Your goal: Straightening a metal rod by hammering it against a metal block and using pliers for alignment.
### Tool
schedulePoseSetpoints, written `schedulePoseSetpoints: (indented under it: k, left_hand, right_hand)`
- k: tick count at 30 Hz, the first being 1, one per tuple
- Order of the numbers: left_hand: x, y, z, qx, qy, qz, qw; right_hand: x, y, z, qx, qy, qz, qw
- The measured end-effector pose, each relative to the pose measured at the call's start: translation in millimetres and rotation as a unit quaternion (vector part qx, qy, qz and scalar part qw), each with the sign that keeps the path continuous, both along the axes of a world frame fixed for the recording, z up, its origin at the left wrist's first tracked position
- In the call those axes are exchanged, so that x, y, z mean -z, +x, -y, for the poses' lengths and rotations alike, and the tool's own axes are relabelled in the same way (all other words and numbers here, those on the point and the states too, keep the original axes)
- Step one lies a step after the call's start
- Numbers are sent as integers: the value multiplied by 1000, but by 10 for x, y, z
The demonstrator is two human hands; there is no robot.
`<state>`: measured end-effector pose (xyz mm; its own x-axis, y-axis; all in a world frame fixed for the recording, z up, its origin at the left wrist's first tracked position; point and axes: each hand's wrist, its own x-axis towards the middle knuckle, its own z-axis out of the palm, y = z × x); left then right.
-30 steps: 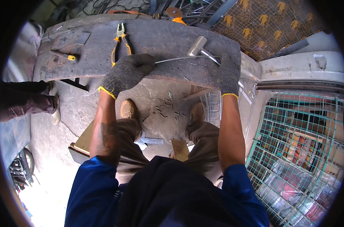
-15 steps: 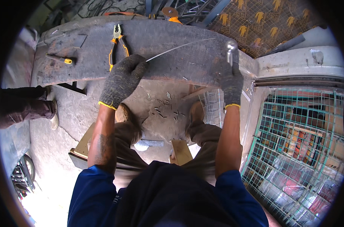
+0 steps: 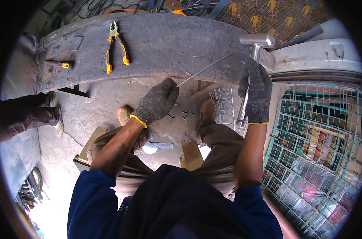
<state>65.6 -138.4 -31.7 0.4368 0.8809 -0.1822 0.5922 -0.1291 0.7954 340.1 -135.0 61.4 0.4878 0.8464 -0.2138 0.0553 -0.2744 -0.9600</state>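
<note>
My left hand (image 3: 157, 100), in a dark knit glove with a yellow cuff, is closed on one end of a thin metal rod (image 3: 205, 68). The rod slants up and right, its far end over the right part of the dark workbench (image 3: 161, 44). In the same kind of glove, my right hand (image 3: 257, 92) grips the handle of a shiny metal hammer (image 3: 257, 40), its head raised beyond my fingers near the bench's right end. Pliers with orange and black handles (image 3: 116, 47) lie slightly spread on the bench, left of centre.
A yellow-and-black handled tool (image 3: 57, 63) and a small flat metal plate (image 3: 75, 43) lie at the bench's left. Short cut metal pieces (image 3: 185, 113) litter the floor between my feet. A green wire-mesh panel (image 3: 308, 139) stands right; another person's legs (image 3: 29, 113) show left.
My left hand has moved down and right, off the bench's front edge, bringing the rod along. My right hand has shifted right, and the hammer now lies sideways across the view.
</note>
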Motion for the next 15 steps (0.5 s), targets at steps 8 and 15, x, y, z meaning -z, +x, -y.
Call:
schedulePoseSetpoints:
  k: [8,15]
  left_hand:
    - [0,156,-62,-16,77,53,995]
    - [-189,259,-64,16,9,55,998]
  right_hand:
    - [43,14,-43,-6,30,-22,999]
    - [5,143,-48,41,10,15,999]
